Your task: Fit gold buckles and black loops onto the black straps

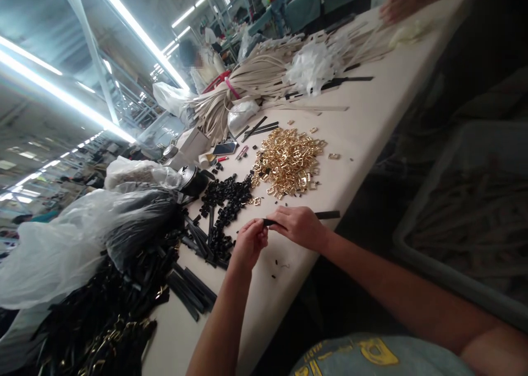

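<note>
Long ceiling tubes [138, 32] glare white overhead on the left, bleeding a bluish haze. Their light lies softly on the pale tabletop [363, 123], glints off the gold buckles [289, 158] and shines on the plastic bags [58, 249]. The left hand [251, 239] and right hand [300, 225] look fairly clear; another person's hand [402, 3] is blurred. Beyond the table edge, the crate [437, 270] sinks into murk. Everything leans, stretched toward the corners.

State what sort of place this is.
Probably a factory or workshop floor handling straps: a heap of small gold-coloured metal buckles, a thick bundle of long flat beige straps and long white tube lights overhead suggest it.
</note>
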`<state>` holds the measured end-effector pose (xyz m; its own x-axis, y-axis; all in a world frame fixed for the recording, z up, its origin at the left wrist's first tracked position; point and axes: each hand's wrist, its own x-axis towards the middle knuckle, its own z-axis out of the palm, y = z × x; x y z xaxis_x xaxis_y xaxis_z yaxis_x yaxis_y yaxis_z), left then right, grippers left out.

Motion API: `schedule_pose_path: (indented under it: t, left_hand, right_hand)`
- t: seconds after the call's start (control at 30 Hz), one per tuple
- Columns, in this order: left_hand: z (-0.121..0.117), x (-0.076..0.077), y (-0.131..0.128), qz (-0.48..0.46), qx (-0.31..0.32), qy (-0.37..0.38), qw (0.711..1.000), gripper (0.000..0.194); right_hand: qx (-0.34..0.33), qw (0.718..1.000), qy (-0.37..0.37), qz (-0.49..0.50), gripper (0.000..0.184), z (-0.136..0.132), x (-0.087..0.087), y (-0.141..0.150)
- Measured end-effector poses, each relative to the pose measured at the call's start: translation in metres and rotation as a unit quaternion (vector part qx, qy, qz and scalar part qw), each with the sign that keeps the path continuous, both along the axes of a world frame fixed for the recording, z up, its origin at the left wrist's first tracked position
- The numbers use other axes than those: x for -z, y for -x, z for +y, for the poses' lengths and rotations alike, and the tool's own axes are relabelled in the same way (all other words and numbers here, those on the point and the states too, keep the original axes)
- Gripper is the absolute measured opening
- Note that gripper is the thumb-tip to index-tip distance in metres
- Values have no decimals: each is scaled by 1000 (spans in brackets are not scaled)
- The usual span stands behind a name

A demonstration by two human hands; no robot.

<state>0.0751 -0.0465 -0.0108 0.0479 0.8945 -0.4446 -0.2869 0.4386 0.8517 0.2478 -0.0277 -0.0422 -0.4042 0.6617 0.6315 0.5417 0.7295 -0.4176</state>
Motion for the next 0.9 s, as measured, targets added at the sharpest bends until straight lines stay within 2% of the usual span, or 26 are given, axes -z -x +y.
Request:
schedule_pose_path:
  t: [0.17,0.23,0.27,0.33,0.4,0.47,0.53,0.6,0.67,0.9]
  left_hand:
    - [12,6,-4,39,54,-18,998,36]
    - [23,7,2,130,70,-66,987,36]
    - [31,7,7,199,68,-100,972,34]
    - [50,6,18,365,63,-181,911,27]
    - [70,3,28,512,93,-246,818,16]
    - [88,0,34,601,155,-274,735,10]
    - [102,-3,36,637,217,-267,690,10]
    - [112,-6,36,643,263,-242,678,11]
    - [119,-7,36,632,291,-217,685,12]
    - [137,-5,41,602,316,-172,713,11]
  right_hand:
    - [10,999,46,8,18,6,5,-9]
    - [12,996,82,27,15,9,5,-9]
    - [12,994,103,39,12,11,4,-9]
    - [11,987,144,64,8,13,3,-9]
    - [8,980,178,86,5,15,2,-9]
    - [1,974,201,102,4,16,0,-9]
    - [-7,971,214,109,4,15,0,-10]
    - [-12,970,216,110,4,15,0,-10]
    - [-13,971,215,108,5,15,1,-10]
    - [-5,969,224,106,6,15,2,-10]
